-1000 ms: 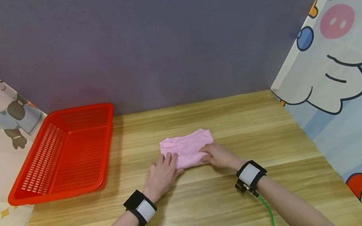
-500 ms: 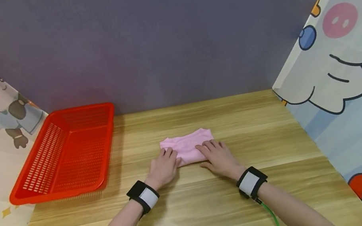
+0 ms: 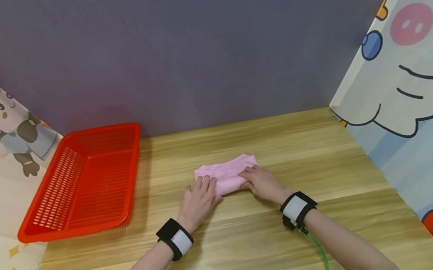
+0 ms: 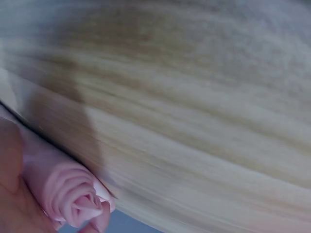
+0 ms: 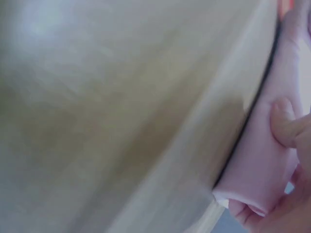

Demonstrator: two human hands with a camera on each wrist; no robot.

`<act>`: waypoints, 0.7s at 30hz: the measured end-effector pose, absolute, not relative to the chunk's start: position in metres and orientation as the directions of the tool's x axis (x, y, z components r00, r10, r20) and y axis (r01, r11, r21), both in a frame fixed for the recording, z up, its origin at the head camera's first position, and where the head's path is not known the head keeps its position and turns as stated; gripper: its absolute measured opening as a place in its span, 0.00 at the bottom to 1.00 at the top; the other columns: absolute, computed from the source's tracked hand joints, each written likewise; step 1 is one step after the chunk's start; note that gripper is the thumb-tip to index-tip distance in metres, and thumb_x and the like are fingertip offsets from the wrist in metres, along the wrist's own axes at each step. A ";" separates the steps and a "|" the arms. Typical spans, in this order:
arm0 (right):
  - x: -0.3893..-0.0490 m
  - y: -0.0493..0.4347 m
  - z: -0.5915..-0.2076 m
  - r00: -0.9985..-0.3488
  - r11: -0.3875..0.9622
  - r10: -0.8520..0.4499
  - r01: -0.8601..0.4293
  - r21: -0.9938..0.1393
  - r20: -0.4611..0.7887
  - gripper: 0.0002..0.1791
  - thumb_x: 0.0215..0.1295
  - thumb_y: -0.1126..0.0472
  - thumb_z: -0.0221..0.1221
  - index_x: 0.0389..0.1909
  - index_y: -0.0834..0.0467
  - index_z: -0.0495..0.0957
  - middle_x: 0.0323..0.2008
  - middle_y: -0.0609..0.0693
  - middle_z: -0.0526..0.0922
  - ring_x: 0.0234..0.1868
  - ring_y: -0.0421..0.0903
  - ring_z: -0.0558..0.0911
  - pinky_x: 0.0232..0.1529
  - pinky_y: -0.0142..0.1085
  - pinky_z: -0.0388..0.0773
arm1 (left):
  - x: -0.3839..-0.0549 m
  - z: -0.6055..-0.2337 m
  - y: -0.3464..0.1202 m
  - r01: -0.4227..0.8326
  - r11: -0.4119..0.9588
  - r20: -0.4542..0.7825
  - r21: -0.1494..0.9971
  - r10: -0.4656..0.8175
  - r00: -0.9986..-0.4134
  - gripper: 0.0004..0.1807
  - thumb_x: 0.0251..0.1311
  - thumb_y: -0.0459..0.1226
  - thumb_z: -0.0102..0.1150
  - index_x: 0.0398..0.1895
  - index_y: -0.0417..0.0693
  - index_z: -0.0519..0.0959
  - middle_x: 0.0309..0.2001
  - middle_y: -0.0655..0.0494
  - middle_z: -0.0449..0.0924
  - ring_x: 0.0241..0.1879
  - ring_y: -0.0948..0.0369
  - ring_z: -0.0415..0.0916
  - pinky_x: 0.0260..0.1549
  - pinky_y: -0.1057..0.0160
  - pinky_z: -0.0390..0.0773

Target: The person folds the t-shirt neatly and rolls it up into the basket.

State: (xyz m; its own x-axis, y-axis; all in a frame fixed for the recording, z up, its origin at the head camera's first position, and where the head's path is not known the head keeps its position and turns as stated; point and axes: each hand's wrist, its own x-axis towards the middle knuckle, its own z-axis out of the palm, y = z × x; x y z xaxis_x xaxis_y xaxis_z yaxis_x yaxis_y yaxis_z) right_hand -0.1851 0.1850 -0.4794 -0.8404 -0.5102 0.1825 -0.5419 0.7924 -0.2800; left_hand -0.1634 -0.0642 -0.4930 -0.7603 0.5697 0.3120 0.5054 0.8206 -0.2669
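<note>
A pink cloth (image 3: pixel 228 176) lies on the table between my hands, its near part rolled up and its far part flat. In the left wrist view the end of the rolled cloth (image 4: pixel 73 196) shows a spiral of layers. My left hand (image 3: pixel 199 203) grips the left end of the roll, fingers over the top and thumb at the near side. At the other end my right hand (image 3: pixel 265 187) holds the roll; in the right wrist view its thumb (image 5: pixel 284 124) presses the pink fabric (image 5: pixel 260 153) while fingers curl beneath the end.
A red plastic basket (image 3: pixel 139 155) with perforated sides stands at the left of the wood-grain table (image 3: pixel 238 256). A grey wall (image 3: pixel 201 50) closes the back. Cartoon-printed panels flank both sides. From the right wristband (image 3: pixel 297 207) trails a green cable (image 3: pixel 324 256).
The cloth's near edge has moved slightly away as it is rolled, so it looks narrower. My right hand opened over the cloth half a second ago and now grips it again.
</note>
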 end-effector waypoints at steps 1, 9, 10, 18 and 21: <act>-0.188 0.186 -0.478 -0.838 0.784 -0.520 -0.546 -0.296 0.166 0.18 0.66 0.51 0.62 0.52 0.56 0.82 0.45 0.53 0.84 0.47 0.54 0.80 0.49 0.50 0.80 | -0.163 -0.494 -0.063 0.494 0.823 0.330 -0.282 0.566 -0.755 0.32 0.67 0.61 0.53 0.61 0.46 0.71 0.51 0.51 0.75 0.50 0.53 0.73 0.27 0.55 0.80; -0.201 0.189 -0.468 -0.831 0.763 -0.554 -0.528 -0.373 0.044 0.18 0.68 0.50 0.62 0.52 0.57 0.81 0.42 0.54 0.83 0.48 0.54 0.80 0.51 0.51 0.79 | -0.171 -0.481 -0.059 0.522 0.822 0.357 -0.228 0.569 -0.741 0.21 0.69 0.55 0.53 0.47 0.47 0.75 0.40 0.54 0.74 0.38 0.55 0.74 0.09 0.69 0.61; -0.199 0.188 -0.467 -0.836 0.774 -0.548 -0.523 -0.356 0.036 0.20 0.68 0.49 0.62 0.54 0.58 0.80 0.45 0.56 0.82 0.50 0.55 0.79 0.52 0.52 0.79 | -0.173 -0.478 -0.059 0.539 0.820 0.345 -0.194 0.572 -0.744 0.20 0.69 0.54 0.54 0.46 0.47 0.75 0.40 0.53 0.75 0.38 0.54 0.74 0.09 0.68 0.61; -0.186 0.183 -0.480 -0.877 0.859 -0.447 -0.476 -0.192 0.173 0.31 0.66 0.44 0.64 0.66 0.52 0.71 0.57 0.57 0.75 0.60 0.58 0.72 0.48 0.59 0.79 | -0.189 -0.469 -0.061 0.528 0.848 0.042 0.039 0.527 -0.849 0.20 0.76 0.52 0.44 0.54 0.49 0.74 0.53 0.52 0.76 0.52 0.49 0.73 0.24 0.52 0.79; -0.186 0.181 -0.484 -0.871 0.860 -0.428 -0.474 -0.187 0.239 0.26 0.66 0.46 0.63 0.61 0.52 0.75 0.53 0.55 0.78 0.57 0.57 0.74 0.46 0.59 0.79 | -0.193 -0.468 -0.061 0.513 0.855 -0.004 0.072 0.515 -0.857 0.21 0.77 0.53 0.40 0.55 0.49 0.73 0.55 0.51 0.76 0.55 0.49 0.72 0.29 0.49 0.79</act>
